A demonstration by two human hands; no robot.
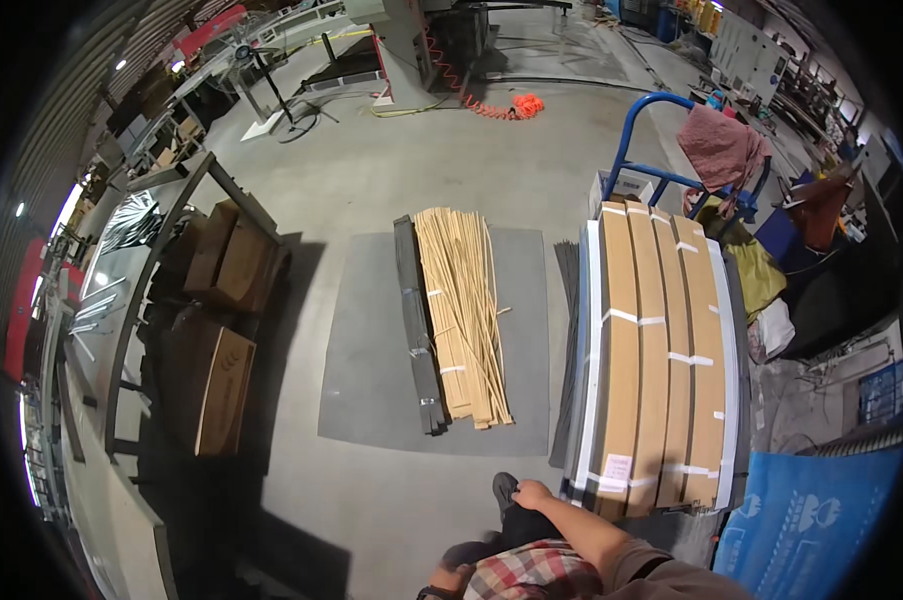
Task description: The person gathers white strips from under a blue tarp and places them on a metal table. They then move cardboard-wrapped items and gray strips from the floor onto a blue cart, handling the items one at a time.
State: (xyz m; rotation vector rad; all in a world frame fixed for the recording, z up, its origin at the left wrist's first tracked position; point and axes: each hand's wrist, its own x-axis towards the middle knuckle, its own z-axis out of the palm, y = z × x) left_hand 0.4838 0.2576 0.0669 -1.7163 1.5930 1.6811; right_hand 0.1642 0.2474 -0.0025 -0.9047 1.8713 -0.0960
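My right hand (534,493) is at the front middle, its fingers curled closed beside my dark trouser leg and shoe (507,488). Whatever it grips, if anything, is hidden. Lower down, my left hand (454,577) rests close to my body next to a red and white checked cloth (532,572); its fingers cannot be made out. Ahead on the floor, a grey mat (367,340) bears a bundle of thin tan strips (462,310), some splayed askew, with white bands around part of it. Along its left side lies a dark bundle of strips (418,330).
Long brown cartons (652,350) with white straps lie at right, by a blue trolley handle (627,135) draped with a pink cloth (722,145). A metal-framed table (122,350) with cardboard boxes (227,390) beneath stands left. An orange coiled hose (522,106) lies on the far floor.
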